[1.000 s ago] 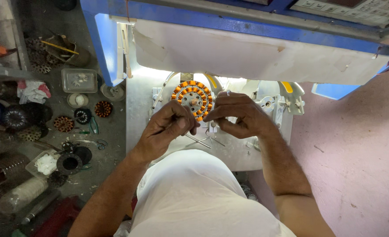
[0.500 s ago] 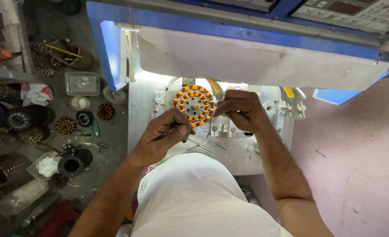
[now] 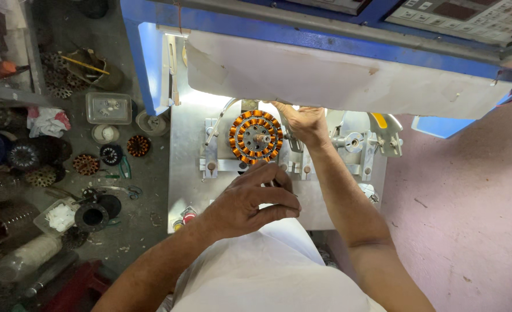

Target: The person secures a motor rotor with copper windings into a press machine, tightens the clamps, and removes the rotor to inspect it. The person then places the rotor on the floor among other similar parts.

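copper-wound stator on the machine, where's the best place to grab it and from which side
Probably by the outer rim of the copper-wound stator, fingers pinching opposite edges and coming from the front face. It sits face-on on a central shaft, so the hub is taken. The right hand is at its right edge, so the bare left and lower edges look freest. The left hand is lower, apart from it.

Left hand [image 3: 250, 202] now off stator [image 3: 256, 137]
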